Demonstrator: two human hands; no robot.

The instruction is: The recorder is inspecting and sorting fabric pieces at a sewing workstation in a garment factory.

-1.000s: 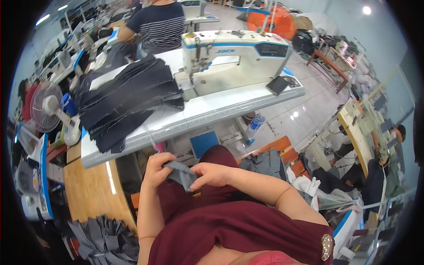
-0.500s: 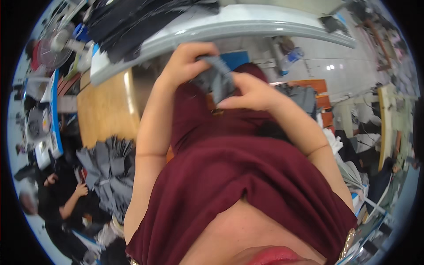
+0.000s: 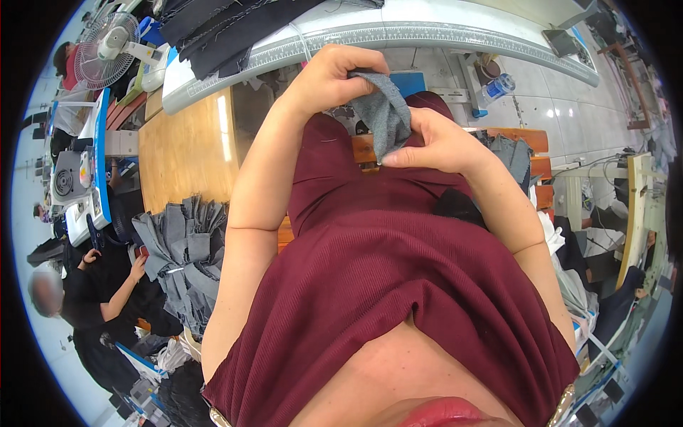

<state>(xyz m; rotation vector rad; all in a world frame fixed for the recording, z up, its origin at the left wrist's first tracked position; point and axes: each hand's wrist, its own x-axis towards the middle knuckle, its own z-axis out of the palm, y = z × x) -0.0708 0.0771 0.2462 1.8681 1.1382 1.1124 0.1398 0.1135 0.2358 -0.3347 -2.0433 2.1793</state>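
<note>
A small grey piece of fabric [image 3: 383, 114] hangs between both hands above my lap. My left hand [image 3: 334, 75] grips its upper edge. My right hand [image 3: 437, 142] pinches its lower right edge between thumb and fingers. Both hands sit just below the front edge of the white sewing table [image 3: 398, 35]. My dark red top fills the lower half of the view.
A pile of grey cut fabric pieces [image 3: 181, 256] lies at my left beside a wooden side table [image 3: 185, 153]. Dark cloth [image 3: 220, 28] lies on the sewing table. A fan [image 3: 107, 43] stands far left. A plastic bottle [image 3: 494, 89] lies on the floor. Another person [image 3: 92, 285] sits at lower left.
The view has tipped further down toward my body. Both hands still hold the grey piece, and it now hangs more unfolded between them.
</note>
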